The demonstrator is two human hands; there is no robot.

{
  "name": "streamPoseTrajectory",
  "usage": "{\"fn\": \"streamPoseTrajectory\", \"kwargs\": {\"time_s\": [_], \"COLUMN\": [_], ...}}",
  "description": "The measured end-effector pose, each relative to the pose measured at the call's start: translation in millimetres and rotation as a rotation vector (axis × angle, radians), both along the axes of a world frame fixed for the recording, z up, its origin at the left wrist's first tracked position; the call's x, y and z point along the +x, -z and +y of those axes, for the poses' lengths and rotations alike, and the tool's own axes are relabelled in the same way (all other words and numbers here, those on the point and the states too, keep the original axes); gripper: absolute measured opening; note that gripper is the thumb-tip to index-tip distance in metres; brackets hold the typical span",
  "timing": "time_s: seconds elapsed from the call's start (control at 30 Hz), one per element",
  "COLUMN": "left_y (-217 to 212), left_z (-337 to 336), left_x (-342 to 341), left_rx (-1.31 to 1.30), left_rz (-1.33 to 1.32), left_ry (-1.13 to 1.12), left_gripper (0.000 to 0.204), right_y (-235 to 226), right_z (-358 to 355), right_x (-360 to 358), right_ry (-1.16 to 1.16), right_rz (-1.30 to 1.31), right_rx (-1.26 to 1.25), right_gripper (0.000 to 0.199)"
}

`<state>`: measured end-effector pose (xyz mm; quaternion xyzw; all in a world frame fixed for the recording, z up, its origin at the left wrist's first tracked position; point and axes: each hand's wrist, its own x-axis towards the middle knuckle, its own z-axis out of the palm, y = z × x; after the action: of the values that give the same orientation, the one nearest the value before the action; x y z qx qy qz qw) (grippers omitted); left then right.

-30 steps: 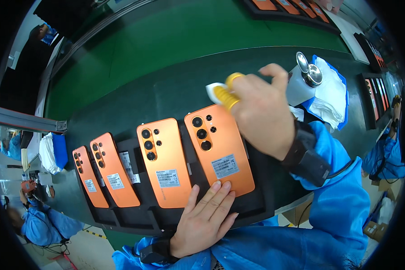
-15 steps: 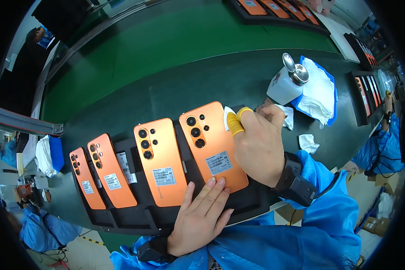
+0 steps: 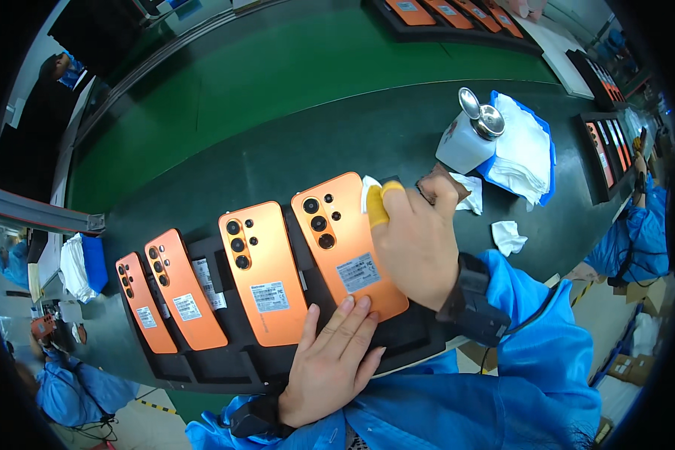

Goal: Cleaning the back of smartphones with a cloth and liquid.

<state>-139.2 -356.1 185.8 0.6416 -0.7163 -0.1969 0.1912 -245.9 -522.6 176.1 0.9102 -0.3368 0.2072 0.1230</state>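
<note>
An orange phone, back side up with a row of camera lenses and a grey label, lies at the right end of a black tray. My left hand rests flat, its fingertips on the phone's near edge. Yellow finger covers sit on fingers of my right hand, which pinches a white wipe against the phone's upper right edge. To the left lie another orange phone and two more orange phones, also back side up.
Beyond my right hand stand a white pump bottle with its metal lid raised and a blue box of white cloths. A crumpled wipe lies nearby. More trays of phones stand farther off; co-workers in blue sit at both sides.
My right hand has slid the wipe a little up along the phone's right edge toward its top corner. My left hand stays on the near edge. The whole view has shifted slightly.
</note>
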Motion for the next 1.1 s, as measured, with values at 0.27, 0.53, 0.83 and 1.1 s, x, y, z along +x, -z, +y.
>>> {"fn": "streamPoseTrajectory", "kwargs": {"time_s": [0.27, 0.53, 0.83, 1.1], "left_y": [-0.7, -0.6, 0.8, -0.2], "left_z": [1.3, 0.9, 0.4, -0.3], "left_x": [-0.4, -2.6, -1.0, -1.0], "left_rx": [-0.002, 0.002, -0.003, -0.023], "left_rz": [-0.042, -0.031, -0.037, -0.044], "left_ry": [-0.002, -0.006, -0.019, -0.007], "left_gripper": [0.044, 0.044, 0.045, 0.044], "right_y": [1.6, 2.5, 2.9, -2.7], "right_z": [-22.2, -4.7, -9.1, -39.0], "right_x": [17.2, 3.6, 5.8, 18.7], "right_ry": [-0.106, -0.124, -0.125, -0.131], "right_rz": [-0.128, -0.104, -0.127, -0.198], "right_rx": [-0.049, -0.091, 0.025, 0.064], "right_gripper": [0.007, 0.006, 0.008, 0.010]}}
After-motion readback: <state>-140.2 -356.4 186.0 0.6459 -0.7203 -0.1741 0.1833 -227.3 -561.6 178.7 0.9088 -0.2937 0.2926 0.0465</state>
